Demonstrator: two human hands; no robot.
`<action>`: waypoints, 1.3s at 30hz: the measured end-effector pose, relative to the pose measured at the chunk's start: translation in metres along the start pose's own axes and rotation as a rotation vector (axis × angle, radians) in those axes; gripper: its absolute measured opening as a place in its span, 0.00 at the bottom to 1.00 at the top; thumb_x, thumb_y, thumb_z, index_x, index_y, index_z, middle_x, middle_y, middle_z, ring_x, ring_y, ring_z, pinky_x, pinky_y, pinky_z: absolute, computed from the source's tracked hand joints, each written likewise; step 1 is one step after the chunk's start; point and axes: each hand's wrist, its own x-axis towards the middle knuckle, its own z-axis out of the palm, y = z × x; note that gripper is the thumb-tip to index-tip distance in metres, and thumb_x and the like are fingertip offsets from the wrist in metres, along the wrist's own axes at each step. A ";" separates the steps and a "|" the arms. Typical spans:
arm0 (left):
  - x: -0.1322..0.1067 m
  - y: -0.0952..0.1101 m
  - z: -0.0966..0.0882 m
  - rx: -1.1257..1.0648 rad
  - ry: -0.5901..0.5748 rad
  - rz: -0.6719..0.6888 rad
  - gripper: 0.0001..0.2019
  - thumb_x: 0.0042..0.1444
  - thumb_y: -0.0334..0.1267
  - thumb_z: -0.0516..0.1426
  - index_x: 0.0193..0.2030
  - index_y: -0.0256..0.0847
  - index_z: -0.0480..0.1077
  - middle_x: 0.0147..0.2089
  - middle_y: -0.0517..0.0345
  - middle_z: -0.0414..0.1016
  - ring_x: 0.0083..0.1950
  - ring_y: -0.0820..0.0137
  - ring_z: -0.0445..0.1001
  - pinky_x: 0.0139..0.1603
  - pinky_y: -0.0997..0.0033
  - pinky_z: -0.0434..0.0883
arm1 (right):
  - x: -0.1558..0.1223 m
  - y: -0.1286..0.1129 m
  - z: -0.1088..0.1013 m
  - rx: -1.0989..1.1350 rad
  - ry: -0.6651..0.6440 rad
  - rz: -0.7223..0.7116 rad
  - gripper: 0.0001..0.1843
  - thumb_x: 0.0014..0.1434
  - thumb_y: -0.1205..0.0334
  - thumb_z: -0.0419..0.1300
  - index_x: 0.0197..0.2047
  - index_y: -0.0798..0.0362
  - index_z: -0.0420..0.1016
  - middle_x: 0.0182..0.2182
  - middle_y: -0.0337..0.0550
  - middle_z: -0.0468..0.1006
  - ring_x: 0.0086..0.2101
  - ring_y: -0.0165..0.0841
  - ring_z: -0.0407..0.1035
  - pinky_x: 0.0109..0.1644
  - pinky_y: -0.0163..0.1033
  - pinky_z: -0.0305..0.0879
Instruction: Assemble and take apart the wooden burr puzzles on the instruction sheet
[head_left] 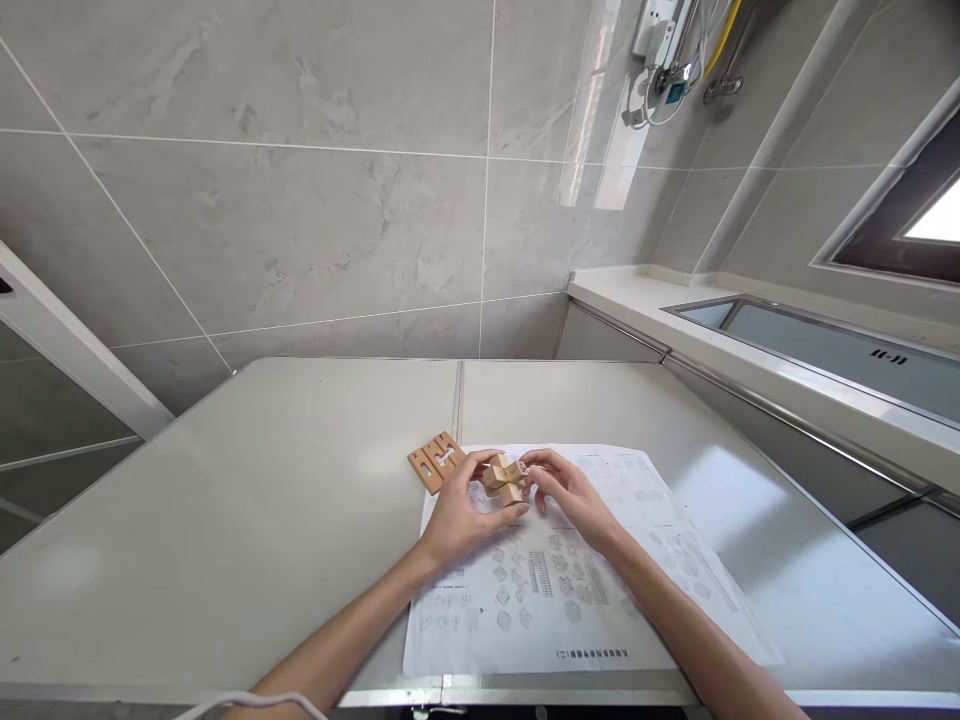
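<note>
Left hand (457, 515) and right hand (566, 490), fingers closed, pinch the wooden puzzle (504, 477) (probably light, rigid, loose-jointed) by its bar ends.

Grey table (225, 520), steel sink (825, 355) at right, tiled wall (300, 200) behind

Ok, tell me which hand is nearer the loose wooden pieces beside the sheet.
Left. The left hand is just right of the loose wooden pieces, close to them; the right hand is farther right, on the other side of the wooden puzzle both hands hold.
</note>
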 end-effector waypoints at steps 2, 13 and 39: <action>-0.001 0.001 0.000 0.068 0.005 0.034 0.30 0.49 0.42 0.74 0.58 0.47 0.72 0.54 0.53 0.78 0.55 0.57 0.77 0.60 0.51 0.75 | 0.000 0.001 -0.002 -0.012 0.007 -0.010 0.24 0.67 0.36 0.61 0.47 0.51 0.75 0.33 0.41 0.76 0.30 0.34 0.69 0.35 0.41 0.68; -0.001 0.005 0.001 0.035 -0.051 0.086 0.26 0.47 0.44 0.75 0.51 0.45 0.74 0.50 0.55 0.77 0.53 0.58 0.76 0.56 0.59 0.73 | -0.001 -0.001 -0.011 0.011 -0.335 0.090 0.23 0.66 0.39 0.63 0.43 0.53 0.78 0.29 0.38 0.74 0.27 0.30 0.66 0.32 0.37 0.62; 0.000 0.006 -0.007 -0.032 -0.200 0.164 0.29 0.53 0.38 0.70 0.62 0.48 0.71 0.55 0.53 0.75 0.56 0.58 0.74 0.61 0.57 0.71 | -0.003 0.016 -0.005 0.291 -0.446 0.146 0.23 0.67 0.39 0.64 0.38 0.53 0.74 0.27 0.34 0.63 0.24 0.26 0.52 0.28 0.36 0.53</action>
